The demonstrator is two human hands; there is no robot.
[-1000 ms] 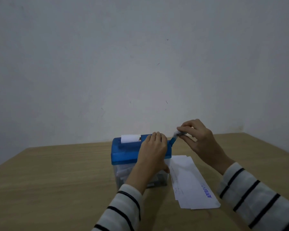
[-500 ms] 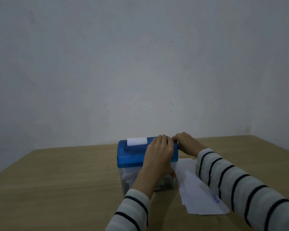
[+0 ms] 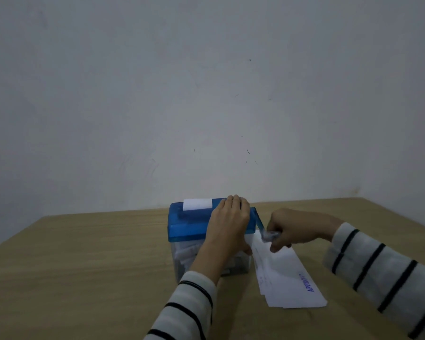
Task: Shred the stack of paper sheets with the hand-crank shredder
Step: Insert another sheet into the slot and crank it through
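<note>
Left hand [image 3: 227, 223] flat on blue shredder [image 3: 194, 224], right hand [image 3: 288, 229] with closed grip around crank handle [image 3: 268, 235], above paper stack [image 3: 287, 278] on counter [image 3: 84, 278].

Legible text: one item only. Blue printed or stamped capitals on the top sheet of the stack of paper sheets [image 3: 290, 278], near its near right corner, running along the sheet's long edge. Reads "APPRO…"; the remaining letters blur out and cannot be made out. Faint grey lines of print or handwriting sit on the left part of the same sheet, too small and dim to read. The white strip of paper [image 3: 197, 204] standing in the top of the shredder [image 3: 192, 223] shows no readable marks. No label, brand or number can be read on the blue shredder lid.
</note>
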